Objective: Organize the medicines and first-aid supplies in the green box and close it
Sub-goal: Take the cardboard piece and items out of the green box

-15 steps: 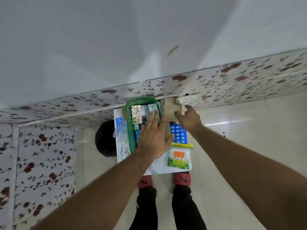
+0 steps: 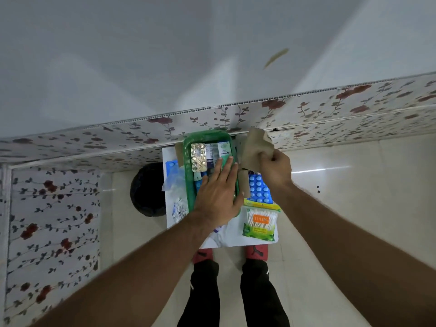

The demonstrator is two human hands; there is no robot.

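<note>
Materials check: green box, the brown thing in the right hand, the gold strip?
Green box: looks like moulded plastic, dull sheen, rounded rim. Brown piece pinched by the right hand: probably paper or thin card, matte, creased and bending. Gold strip: likely foil blister pack, shiny, with rows of raised bumps.

Cotton swab packet [image 2: 260,221], on white surface right of green box [image 2: 187,175]: orange label reading "TULIPS"; smaller print on green band below, illegible. White-and-green carton [image 2: 224,149] inside box: "Optibex" (reading uncertain). Print on neighbouring cartons too small to read.
</note>
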